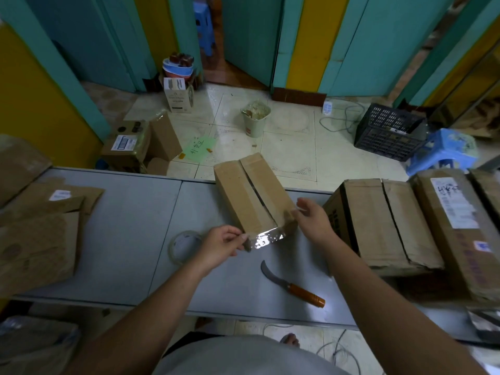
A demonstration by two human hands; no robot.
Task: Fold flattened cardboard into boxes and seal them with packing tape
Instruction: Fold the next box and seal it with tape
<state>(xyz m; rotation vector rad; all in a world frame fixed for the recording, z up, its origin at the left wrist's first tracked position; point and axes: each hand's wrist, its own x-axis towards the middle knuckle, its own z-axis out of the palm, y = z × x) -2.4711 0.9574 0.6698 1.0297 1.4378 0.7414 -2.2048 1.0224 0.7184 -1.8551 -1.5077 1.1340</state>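
Note:
A small brown cardboard box (250, 192) stands on the grey table (121, 239), its two top flaps folded shut with a dark gap along the seam. A strip of clear shiny tape (266, 238) stretches across the box's near end. My left hand (223, 244) pinches the tape's left end. My right hand (315, 220) pinches its right end at the box's near right corner. A roll of clear packing tape (184, 246) lies flat on the table just left of my left hand.
A curved knife with an orange wooden handle (293, 286) lies near the front edge. Flattened cardboard (40, 234) is piled at the left; larger boxes (384, 223) stand at the right. On the floor beyond are a bin (255, 119), a black crate (389, 131) and a blue stool (443, 151).

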